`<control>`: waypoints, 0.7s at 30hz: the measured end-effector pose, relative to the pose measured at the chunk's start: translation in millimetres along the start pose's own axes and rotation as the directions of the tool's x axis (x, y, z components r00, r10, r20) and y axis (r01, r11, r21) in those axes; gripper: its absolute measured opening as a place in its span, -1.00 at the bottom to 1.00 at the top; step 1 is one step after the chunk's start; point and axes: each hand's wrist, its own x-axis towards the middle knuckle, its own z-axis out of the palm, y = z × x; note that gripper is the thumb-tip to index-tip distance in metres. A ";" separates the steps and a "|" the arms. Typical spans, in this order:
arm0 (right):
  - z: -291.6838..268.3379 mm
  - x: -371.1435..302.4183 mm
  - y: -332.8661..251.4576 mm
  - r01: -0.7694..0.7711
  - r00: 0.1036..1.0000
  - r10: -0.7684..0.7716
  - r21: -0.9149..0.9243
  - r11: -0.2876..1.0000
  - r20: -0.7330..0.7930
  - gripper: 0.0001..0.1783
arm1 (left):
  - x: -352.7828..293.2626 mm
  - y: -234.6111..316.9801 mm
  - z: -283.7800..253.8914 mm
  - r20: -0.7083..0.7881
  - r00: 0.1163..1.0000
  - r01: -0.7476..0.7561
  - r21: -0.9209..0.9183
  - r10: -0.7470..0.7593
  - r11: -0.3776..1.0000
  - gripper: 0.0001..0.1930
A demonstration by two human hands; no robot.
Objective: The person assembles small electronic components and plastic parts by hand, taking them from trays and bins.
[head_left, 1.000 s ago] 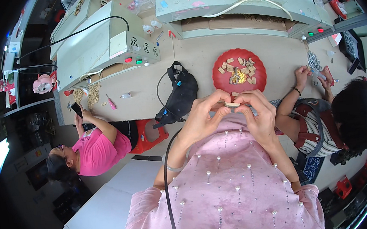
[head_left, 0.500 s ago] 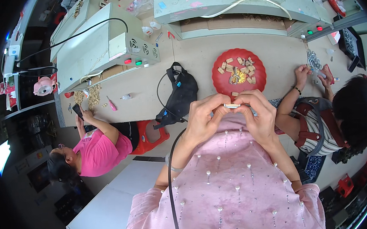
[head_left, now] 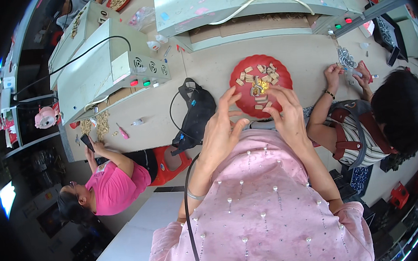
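My left hand [head_left: 222, 129] hovers at the near left side of a red scalloped tray [head_left: 283, 68], fingers spread, holding nothing I can see. At the tray's near right edge, my right hand [head_left: 289, 115] has its thumb and fingers apart, also with nothing visible between them. Several small tan block-like pieces [head_left: 249, 77] lie in the tray around a shiny yellow-and-dark item [head_left: 264, 85]. A few of the pieces lie near the front rim, between my hands. My right fingers partly cover the tray's right side.
A black bag [head_left: 195, 112] with a cable sits left of the tray. Pale green machine housings [head_left: 253, 3] stand behind. To the right, a co-worker's hands [head_left: 333, 75] work by a pile of grey pieces [head_left: 346, 58]. At left, a person holds a phone [head_left: 87, 142].
My hands have moved apart and forward to the tray; the small pale-edged piece they held together is no longer between them. More tan pieces show near the tray's front. The whole view has shifted.
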 end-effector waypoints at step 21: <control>-135.7 0.2 -139.0 0.064 0.701 -0.708 0.997 -0.053 -0.083 -0.76 | -18.4 -16.2 10.6 0.302 0.951 -0.060 0.405 -0.071 0.913 -0.67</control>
